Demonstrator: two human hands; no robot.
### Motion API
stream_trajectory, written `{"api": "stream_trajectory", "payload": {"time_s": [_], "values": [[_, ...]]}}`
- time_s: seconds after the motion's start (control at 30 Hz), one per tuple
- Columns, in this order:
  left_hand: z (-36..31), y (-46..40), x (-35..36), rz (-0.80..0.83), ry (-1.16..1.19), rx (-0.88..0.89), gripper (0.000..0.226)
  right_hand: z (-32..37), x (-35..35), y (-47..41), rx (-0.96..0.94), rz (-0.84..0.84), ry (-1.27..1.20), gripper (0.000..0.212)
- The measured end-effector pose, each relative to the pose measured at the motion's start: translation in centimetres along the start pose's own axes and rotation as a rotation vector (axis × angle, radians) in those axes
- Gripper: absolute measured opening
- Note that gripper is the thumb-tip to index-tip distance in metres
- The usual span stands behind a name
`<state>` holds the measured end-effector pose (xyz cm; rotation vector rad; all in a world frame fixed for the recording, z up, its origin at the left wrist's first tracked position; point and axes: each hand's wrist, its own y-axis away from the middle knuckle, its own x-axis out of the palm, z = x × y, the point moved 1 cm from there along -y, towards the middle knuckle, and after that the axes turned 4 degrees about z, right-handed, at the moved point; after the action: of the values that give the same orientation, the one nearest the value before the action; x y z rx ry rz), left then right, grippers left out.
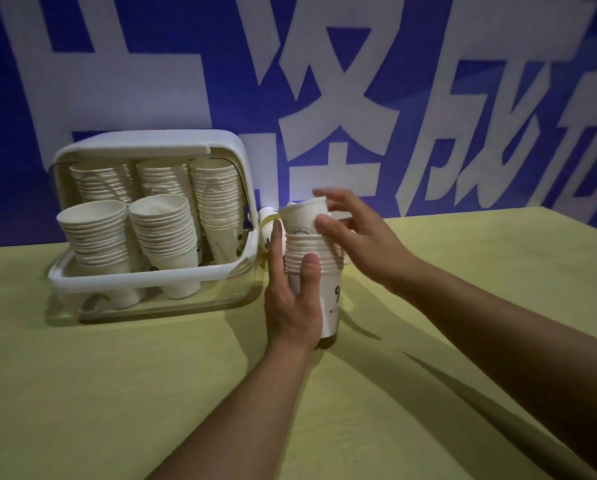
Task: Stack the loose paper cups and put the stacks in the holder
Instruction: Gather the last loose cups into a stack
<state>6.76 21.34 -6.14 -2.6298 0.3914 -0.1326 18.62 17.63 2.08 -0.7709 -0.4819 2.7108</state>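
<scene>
White paper cups make a short stack [312,271] that the left hand [295,299] holds up just above the yellow table [117,393], a little to the right of the holder [151,282]. The left thumb and fingers curl around the stack's side and grip it. The right hand [352,230] holds one more cup, the top cup [305,218], between its thumb and fingers, and this cup sits partly down in the stack, leaning a bit. To do this step well, I think the top cup should go straight, not tipped, and be pushed down softly so the paper does not bend. The left hand should keep the stack steady but not squeeze too hard. The holder is white with its lid up, and it already has five tall stacks inside. Another loose cup [267,226] lies just behind the left hand, next to the holder. A blue wall with big white letters [324,81] is at the back.
</scene>
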Motion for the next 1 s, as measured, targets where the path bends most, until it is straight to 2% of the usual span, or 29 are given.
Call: {"api": "stream_trajectory", "payload": {"time_s": [0.1, 0.2, 0.33, 0.4, 0.53, 0.67, 1.0], "values": [[-0.1, -0.2, 0.1, 0.005, 0.007, 0.004, 0.054, -1.7, 0.9, 1.8, 0.063, -0.056, -0.041, 0.030], [0.1, -0.2, 0.1, 0.024, -0.005, 0.028, 0.064, -3.3, 1.6, 3.0, 0.062, -0.207, -0.093, 0.030], [0.3, -0.4, 0.0, -0.006, -0.008, 0.025, 0.066, -4.7, 1.4, 4.1, 0.019, -0.310, 0.068, 0.036], [-0.1, 0.2, 0.0, -0.017, -0.043, 0.015, 0.065, -5.6, 0.9, 4.6, 0.025, -0.303, 0.164, 0.039], [-0.8, 0.5, -0.1, 0.078, -0.120, -0.001, 0.058, -7.3, 0.0, 4.6, 0.040, -0.287, 0.330, 0.046], [-1.0, 0.4, -2.1, 0.148, -0.191, 0.082, 0.055, -7.6, -0.1, 4.2, 0.062, -0.253, 0.419, 0.057], [0.0, -0.9, -5.3, -0.026, -0.064, 0.159, 0.052, -7.8, 0.4, 2.9, 0.239, -0.210, 0.513, 0.067]]}}
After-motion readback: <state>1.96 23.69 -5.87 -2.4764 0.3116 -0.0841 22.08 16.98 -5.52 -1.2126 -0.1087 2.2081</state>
